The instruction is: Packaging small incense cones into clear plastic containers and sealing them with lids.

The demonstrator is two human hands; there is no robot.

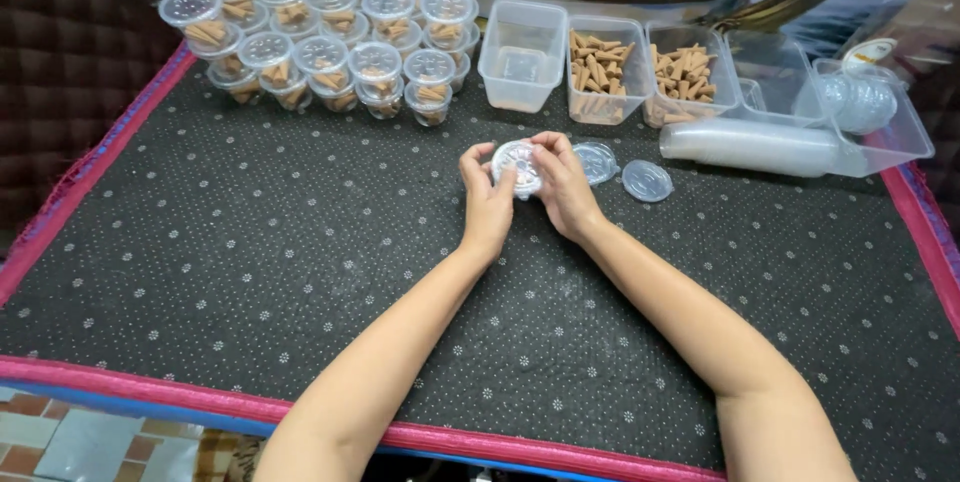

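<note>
1. both hands meet just above the middle of the table [250,272]; the left hand [487,204] and right hand [562,187] together grip one small clear plastic cup with a lid [517,166], fingers of each closed around its rim, thumbs on top.
2. what the cup holds cannot be made out under the lid and the fingers.
3. two loose clear round lids [623,172] lie flat at 3 o'clock from the cup, just beside the right hand.
4. at 10 to 11 o'clock stands a stacked cluster of lidded cups [325,32], roughly twenty-five, each holding tan cones; the lower layer is partly hidden, so the count is not exact.
5. at 12 o'clock stands one empty clear rectangular tub [522,52]; to its right are two like tubs filled with tan incense cones [640,72], too many to count.
6. at 2 o'clock a larger clear tray [900,137] holds a long sleeve of nested clear cups [750,147] lying on its side and a stack of lids [860,102]; the number in each is unclear.
7. the table is covered by a dark mat with regular pale dots and a pink hem.
8. dark dishes at the top edge are cut off.
</note>
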